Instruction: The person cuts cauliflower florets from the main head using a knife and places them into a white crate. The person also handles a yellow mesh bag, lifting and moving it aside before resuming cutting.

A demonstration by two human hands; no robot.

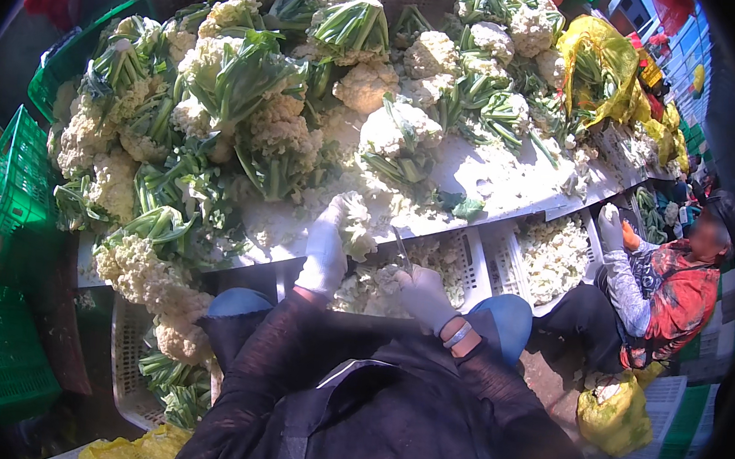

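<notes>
My left hand (325, 249), in a white knit glove, grips a piece of cauliflower (358, 225) above the near edge of the white table (508, 196). In my gloved right hand (426, 297) is a knife (400, 244), its narrow blade pointing up and away from me. Below both hands, between my knees, a white plastic crate (479, 265) holds cut cauliflower florets (375, 289). Just beyond my hands a trimmed cauliflower head (399, 130) with leaf stubs rests on the table. My left fingertips are partly lost in glare.
Piled cauliflower heads (243, 81) cover the table's left and back. Green crates (17, 192) stand at left. A seated co-worker (671, 282) is at right, beside another crate of florets (552, 255). Yellow mesh bags (595, 66) lie at the far right. Cauliflower (150, 276) overhangs the left edge.
</notes>
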